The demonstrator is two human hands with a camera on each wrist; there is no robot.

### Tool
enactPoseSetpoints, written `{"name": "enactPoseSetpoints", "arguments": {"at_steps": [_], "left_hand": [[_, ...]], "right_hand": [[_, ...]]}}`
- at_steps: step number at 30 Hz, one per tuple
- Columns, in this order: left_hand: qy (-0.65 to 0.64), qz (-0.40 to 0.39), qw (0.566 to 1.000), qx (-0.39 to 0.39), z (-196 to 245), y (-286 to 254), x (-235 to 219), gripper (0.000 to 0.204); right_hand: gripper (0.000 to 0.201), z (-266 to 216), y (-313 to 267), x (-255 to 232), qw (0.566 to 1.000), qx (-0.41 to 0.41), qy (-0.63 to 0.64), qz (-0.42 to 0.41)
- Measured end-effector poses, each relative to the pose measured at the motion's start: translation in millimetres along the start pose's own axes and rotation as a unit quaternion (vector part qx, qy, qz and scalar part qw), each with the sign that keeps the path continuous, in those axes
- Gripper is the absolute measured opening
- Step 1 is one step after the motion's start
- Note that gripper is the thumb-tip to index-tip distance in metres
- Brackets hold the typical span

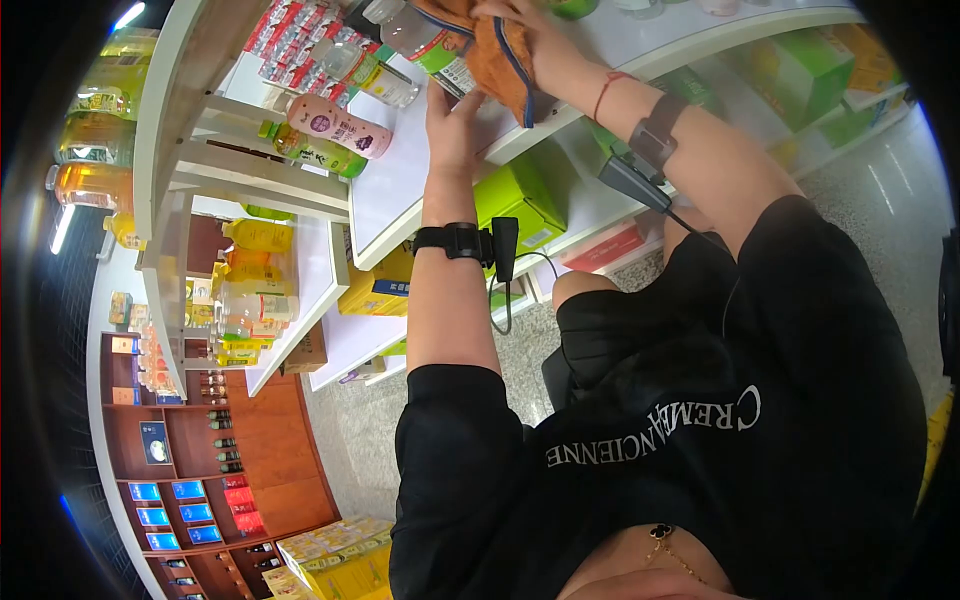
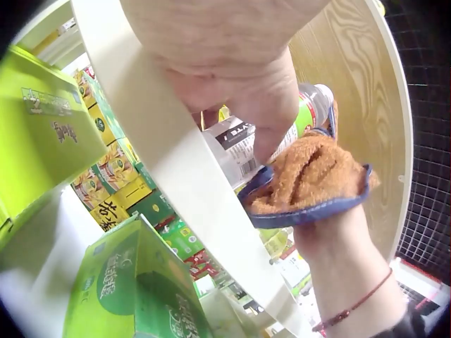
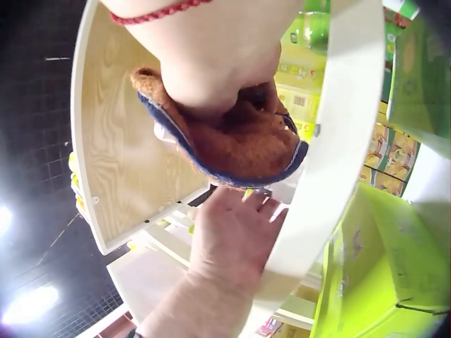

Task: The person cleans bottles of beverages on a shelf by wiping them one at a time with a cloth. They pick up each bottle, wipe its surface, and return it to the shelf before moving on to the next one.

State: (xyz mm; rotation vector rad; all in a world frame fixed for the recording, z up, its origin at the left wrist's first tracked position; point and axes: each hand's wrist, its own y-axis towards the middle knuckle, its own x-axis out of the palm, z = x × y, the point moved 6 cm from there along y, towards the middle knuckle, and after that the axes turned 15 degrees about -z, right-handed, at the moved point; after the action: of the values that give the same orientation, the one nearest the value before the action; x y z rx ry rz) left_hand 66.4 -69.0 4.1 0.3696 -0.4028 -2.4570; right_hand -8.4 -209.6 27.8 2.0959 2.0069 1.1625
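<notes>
A clear plastic bottle [image 1: 412, 40] with a green and white label lies tilted over the white shelf. My left hand [image 1: 452, 128] grips it near its base, thumb and fingers around the lower end. An orange-brown cloth [image 1: 500, 68] with dark blue edging is bunched in my right hand [image 1: 548, 48], which holds it against the bottle's upper part. From the left wrist, the cloth [image 2: 310, 176] covers most of the right hand's fingers, and the bottle's barcode label [image 2: 243, 151] shows beside the left fingers. The right wrist view has the cloth [image 3: 239, 144] hiding most of the bottle.
Beside the left hand on the shelf [image 1: 400, 190] are a pink bottle [image 1: 340, 125], a green-capped bottle [image 1: 315, 150] and another clear bottle [image 1: 370, 72]. Red-and-white packs [image 1: 290, 40] are stacked behind. A green box [image 1: 520, 195] sits on the shelf below.
</notes>
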Motion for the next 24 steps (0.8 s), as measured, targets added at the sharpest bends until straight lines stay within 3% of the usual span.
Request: {"name": "enactPoseSetpoints", "arguments": {"at_steps": [1,2,3,7,9,13,15,16,18,19,20,22,24], "left_hand": [[-0.039,0.004,0.999,0.003,-0.6,-0.2,-0.1,0.038],[-0.040,0.004,0.999,0.003,-0.5,-1.2,-0.9,0.038],[-0.036,0.015,0.999,-0.018,-2.1,-2.2,-3.5,0.037],[0.008,0.046,0.997,-0.066,-2.5,-5.0,-8.8,0.033],[-0.007,0.044,0.997,-0.058,-8.3,-2.6,-11.6,0.034],[-0.036,0.005,0.999,-0.024,-11.3,1.2,-11.7,0.034],[-0.028,0.003,1.000,-0.009,4.6,-1.7,1.3,0.034],[-0.019,0.000,1.000,0.006,12.7,-3.6,8.0,0.035],[-0.016,0.001,1.000,0.007,4.0,-2.7,5.4,0.035],[-0.013,0.002,1.000,0.011,1.8,-1.6,4.3,0.035],[-0.013,0.001,1.000,0.011,3.7,-2.5,4.8,0.035],[0.132,0.022,0.989,-0.057,7.3,-5.4,3.7,0.036],[0.125,0.025,0.990,-0.051,8.4,-5.1,5.3,0.039]], "right_hand": [[0.033,3.4,-5.3,-17.4,0.938,-0.041,-0.343,-0.009],[0.043,-4.9,-13.5,-4.2,0.762,-0.077,-0.643,-0.018],[0.044,-0.6,-17.8,-6.6,0.713,0.060,-0.696,-0.056],[0.049,19.1,-9.7,-26.5,0.732,0.019,-0.681,-0.025],[0.046,17.6,-6.9,-24.9,0.762,-0.009,-0.646,-0.050],[0.043,9.6,-2.7,-20.0,0.768,-0.049,-0.638,-0.029],[0.039,0.2,14.1,-12.7,0.776,-0.194,-0.600,0.026],[0.039,-1.7,20.4,-7.2,0.777,-0.193,-0.599,0.026],[0.024,-47.3,16.3,31.6,0.699,-0.278,-0.656,0.066],[0.024,-59.7,15.5,43.7,0.699,-0.278,-0.656,0.066],[0.023,-71.2,14.3,56.5,0.721,-0.279,-0.633,0.042],[0.024,-90.2,11.0,77.6,0.763,-0.278,-0.583,-0.005],[0.027,-97.3,9.0,87.5,0.800,-0.276,-0.530,-0.052]]}}
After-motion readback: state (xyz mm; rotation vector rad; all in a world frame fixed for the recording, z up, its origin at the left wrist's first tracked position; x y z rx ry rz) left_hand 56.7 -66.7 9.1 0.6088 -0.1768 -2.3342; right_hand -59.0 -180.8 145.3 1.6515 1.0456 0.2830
